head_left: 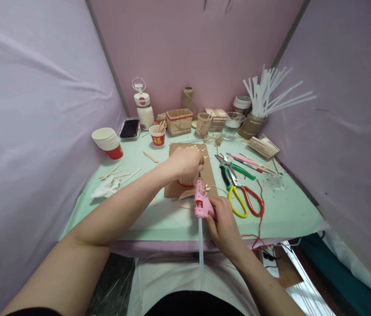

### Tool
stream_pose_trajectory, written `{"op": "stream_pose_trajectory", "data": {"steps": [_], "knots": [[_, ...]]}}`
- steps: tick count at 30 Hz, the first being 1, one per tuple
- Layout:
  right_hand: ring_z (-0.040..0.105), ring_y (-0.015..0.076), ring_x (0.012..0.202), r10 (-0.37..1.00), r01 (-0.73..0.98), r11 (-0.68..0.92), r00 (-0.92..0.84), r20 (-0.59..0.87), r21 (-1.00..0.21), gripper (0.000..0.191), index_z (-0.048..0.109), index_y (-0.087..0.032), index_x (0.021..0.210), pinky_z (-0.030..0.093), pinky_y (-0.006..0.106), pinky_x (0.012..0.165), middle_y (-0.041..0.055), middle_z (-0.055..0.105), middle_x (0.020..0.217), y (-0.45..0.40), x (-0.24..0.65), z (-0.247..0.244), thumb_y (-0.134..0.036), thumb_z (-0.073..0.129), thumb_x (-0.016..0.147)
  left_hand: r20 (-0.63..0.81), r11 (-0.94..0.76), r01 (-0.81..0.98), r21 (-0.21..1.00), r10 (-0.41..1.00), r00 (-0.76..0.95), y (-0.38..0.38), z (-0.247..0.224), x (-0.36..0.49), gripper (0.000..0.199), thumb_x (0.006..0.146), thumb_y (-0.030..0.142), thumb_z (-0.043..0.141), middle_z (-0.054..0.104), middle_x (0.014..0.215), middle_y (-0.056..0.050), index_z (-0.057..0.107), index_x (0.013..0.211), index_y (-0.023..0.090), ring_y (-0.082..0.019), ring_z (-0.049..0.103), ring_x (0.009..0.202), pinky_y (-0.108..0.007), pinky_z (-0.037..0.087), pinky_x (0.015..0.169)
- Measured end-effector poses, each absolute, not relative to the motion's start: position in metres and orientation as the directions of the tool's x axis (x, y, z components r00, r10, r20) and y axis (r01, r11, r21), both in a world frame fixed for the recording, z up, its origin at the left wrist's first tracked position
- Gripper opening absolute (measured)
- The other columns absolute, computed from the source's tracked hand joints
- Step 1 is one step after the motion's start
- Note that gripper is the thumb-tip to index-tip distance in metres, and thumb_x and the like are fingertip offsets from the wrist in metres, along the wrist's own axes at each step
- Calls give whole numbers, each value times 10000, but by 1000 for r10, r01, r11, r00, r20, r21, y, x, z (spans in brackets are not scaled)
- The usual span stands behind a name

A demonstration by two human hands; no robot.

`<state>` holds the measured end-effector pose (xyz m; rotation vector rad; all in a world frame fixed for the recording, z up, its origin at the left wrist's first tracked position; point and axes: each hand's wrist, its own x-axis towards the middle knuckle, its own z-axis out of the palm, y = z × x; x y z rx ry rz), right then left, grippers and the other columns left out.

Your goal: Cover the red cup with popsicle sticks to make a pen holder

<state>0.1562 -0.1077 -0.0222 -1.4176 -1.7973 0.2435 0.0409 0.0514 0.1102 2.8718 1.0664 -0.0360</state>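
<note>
Red-and-white paper cups (114,152), nested on their side at the left of the green-covered table (159,224); crumpled tissue (105,188) nearer the body. Bottle (145,116) stands behind, then a small cup of sticks (157,137) and a red-rimmed basket (179,123); probably set to the rear to free the working area. Left hand (185,163) is bent over a small wooden piece with a red band (185,181), which sits mid-table on the cardboard (210,177); the board presumably shields the cloth. Fingers curl down at the piece's far right; their grip is hidden, so cannot tell whether they are closed on it. Pink glue gun (200,198), just right of the piece, points away from the body, nozzle close to the left fingertips, translucent glue stick trailing toward the lap. Right hand (223,221) is wrapped around its handle from the right, likely to keep the nozzle in sight. Hands apart, gun between. Further right, pliers (225,174) and scissors (237,182) overlap, handles mostly toward the body, presumably for easy reach. Spare glue sticks (264,97) fan upright from a brown jar (252,127).
</note>
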Motion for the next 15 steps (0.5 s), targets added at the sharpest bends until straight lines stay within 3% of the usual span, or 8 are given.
{"op": "stream_pose_trajectory", "data": {"steps": [15], "knots": [[439,240,918,872,748,354,-46,488,-561,279,465,-164,1145,429,403,778,101,503,1000,-106,155,-24,-133,479,868,-32,-753,655,57,655,755,52,108,41,283,797,268,454,719,794,-91,721,782,174,-209,621,726,-294,382,613]]}}
